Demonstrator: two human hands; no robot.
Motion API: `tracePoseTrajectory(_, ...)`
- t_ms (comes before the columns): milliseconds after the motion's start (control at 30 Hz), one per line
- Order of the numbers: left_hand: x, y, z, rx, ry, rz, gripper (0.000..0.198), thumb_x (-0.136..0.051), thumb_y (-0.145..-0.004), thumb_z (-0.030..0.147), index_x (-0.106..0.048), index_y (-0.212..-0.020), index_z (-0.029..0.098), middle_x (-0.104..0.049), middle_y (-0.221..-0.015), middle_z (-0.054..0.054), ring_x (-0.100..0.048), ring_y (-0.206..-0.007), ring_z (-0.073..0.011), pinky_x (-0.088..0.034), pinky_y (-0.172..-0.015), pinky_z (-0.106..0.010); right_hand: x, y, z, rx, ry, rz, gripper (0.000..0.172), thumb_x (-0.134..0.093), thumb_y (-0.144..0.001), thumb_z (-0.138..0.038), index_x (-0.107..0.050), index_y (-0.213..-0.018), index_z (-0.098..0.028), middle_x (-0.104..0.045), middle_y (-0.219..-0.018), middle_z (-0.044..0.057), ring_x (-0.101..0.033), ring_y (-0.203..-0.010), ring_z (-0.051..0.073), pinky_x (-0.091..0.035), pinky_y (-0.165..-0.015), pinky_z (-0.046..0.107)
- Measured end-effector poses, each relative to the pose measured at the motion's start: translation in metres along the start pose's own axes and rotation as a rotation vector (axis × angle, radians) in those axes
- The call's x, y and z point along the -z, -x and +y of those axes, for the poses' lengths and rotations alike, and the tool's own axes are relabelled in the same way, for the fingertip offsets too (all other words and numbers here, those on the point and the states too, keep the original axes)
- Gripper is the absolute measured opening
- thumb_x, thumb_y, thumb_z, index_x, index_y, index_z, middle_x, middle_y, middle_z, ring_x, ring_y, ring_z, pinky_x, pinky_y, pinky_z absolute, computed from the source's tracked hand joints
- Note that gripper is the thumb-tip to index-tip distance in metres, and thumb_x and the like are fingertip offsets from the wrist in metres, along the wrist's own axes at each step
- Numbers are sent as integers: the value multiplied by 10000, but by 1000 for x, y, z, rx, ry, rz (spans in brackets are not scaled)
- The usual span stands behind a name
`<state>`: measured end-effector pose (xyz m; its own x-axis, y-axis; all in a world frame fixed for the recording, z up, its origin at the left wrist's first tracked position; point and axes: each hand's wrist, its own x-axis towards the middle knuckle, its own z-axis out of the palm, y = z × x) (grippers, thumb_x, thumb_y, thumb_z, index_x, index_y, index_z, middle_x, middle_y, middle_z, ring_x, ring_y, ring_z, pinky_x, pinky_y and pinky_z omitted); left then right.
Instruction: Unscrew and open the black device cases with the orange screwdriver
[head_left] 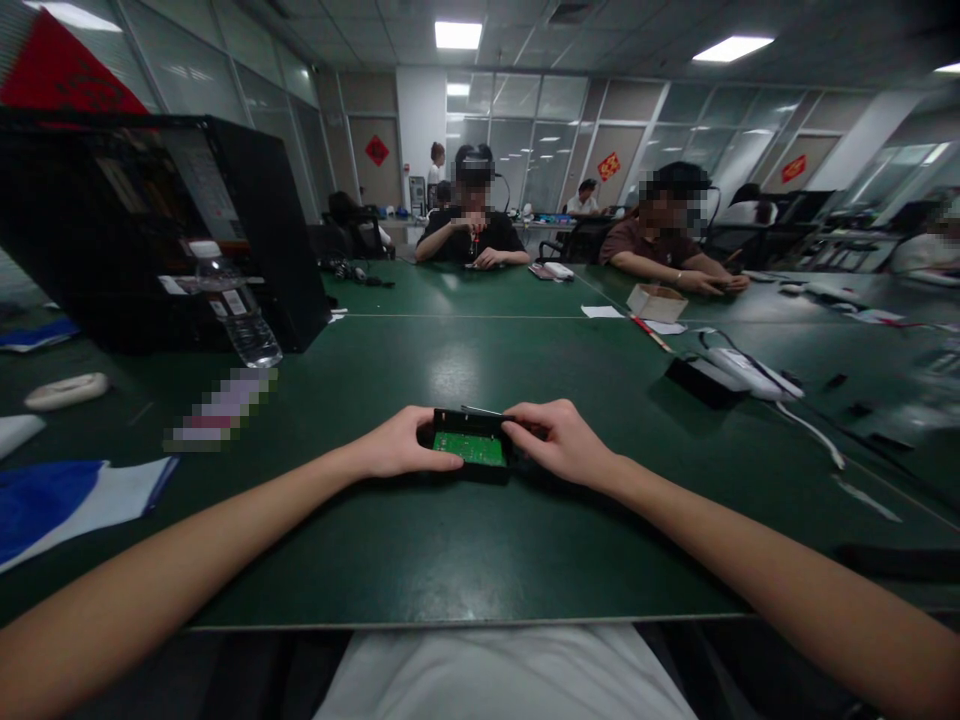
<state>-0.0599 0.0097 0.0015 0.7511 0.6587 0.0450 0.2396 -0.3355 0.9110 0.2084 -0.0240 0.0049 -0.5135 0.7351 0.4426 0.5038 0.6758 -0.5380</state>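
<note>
A small black case point(484, 475) sits just above or on the green table in front of me, its inside facing me. Within it lies a green circuit board point(471, 448). My left hand point(401, 442) grips the case's left end, thumb along the front edge and fingers behind. At the right end, my right hand point(559, 440) is closed in a pinch by the upper corner. A thin, shiny strip point(482, 411) runs left from those fingertips along the case's back edge; whether it is a tool or a part of the case I cannot tell.
On the left stand a black computer case point(277, 220) and a plastic bottle point(238, 310). To the right lie a black box point(705, 383), a white power strip point(754, 373) and cables. An open cardboard box point(656, 303) is farther back. Two people sit across the table point(450, 560).
</note>
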Motion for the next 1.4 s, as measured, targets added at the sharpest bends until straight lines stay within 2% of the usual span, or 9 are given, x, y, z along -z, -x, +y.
tracePoseTrajectory(433, -1, 1, 2, -24, -21, 5, 470, -774, -826, 368, -691, -1239, 158, -741, -1164, -79, -676, -1076, -257, -516, -948, -366, 6, 1, 1, 11, -3, -45, 260, -503, -1001, -318, -692, -925, -156, -670, -668, -1, -566, -545, 99, -409, -557, 223)
tracePoseTrajectory(600, -4, 1, -5, 12, 98, 230, 419, -633, -917, 522, -750, -1039, 139, -752, -977, -62, -675, -914, -223, -518, -834, -323, 1, 1, 2, -51, -28, -108, 359, -465, -1026, -386, -655, -820, -162, -635, -665, -2, -546, -568, 107, -409, -576, 234)
tracePoseTrajectory(667, -5, 0, -8, 15, 168, 321, 438, -649, -900, 554, -752, -946, 130, -746, -907, -60, -665, -869, -212, -509, -805, -309, -3, 1, 1, -59, -46, -155, 335, -500, -1011, -421, -674, -897, -159, -683, -764, 22, -587, -630, 126, -445, -612, 247)
tracePoseTrajectory(733, -5, -2, -11, 9, 264, 391, 437, -679, -878, 559, -738, -911, 126, -733, -854, -59, -657, -825, -199, -503, -773, -298, -8, 1, -1, -17, -43, -180, 328, -590, -966, -449, -676, -1098, -161, -732, -999, 77, -663, -829, 182, -511, -748, 298)
tracePoseTrajectory(833, -5, -5, -14, 9, 418, 440, 425, -714, -858, 535, -712, -929, 116, -725, -844, -67, -648, -758, -176, -500, -739, -291, -21, 2, -9, 45, 34, -158, 541, -710, -884, -468, -597, -1315, -160, -668, -1275, 155, -627, -1154, 274, -494, -998, 429)
tracePoseTrajectory(1033, -6, -7, -14, 8, 488, 449, 382, -752, -838, 486, -696, -902, 114, -690, -795, -39, -622, -711, -144, -492, -706, -265, -29, 2, -28, 63, 100, -217, 533, -673, -912, -339, -539, -1399, -169, -636, -1343, 159, -608, -1216, 273, -476, -1071, 443)
tracePoseTrajectory(1233, -5, -4, -8, 53, 467, 486, 359, -789, -784, 414, -709, -983, 126, -684, -879, -40, -605, -706, -129, -477, -636, -229, 16, 21, -41, -31, 247, -349, 491, -714, -837, -307, -626, -1307, -193, -708, -1209, 118, -681, -1077, 276, -534, -958, 410)
tracePoseTrajectory(1300, -6, -3, -6, 43, 449, 477, 338, -785, -788, 395, -711, -985, 131, -684, -918, -51, -613, -738, -136, -483, -627, -224, 43, 39, -33, -96, 323, -276, 486, -725, -820, -332, -647, -1285, -215, -705, -1251, 120, -684, -1101, 297, -535, -951, 426)
tracePoseTrajectory(1400, -8, -2, -5, 21, 436, 435, 330, -790, -786, 386, -699, -973, 129, -680, -900, -44, -626, -722, -132, -502, -632, -229, 94, 75, 1, -316, 435, -162, 507, -729, -800, -421, -672, -1264, -223, -738, -1176, 131, -723, -964, 305, -565, -826, 442)
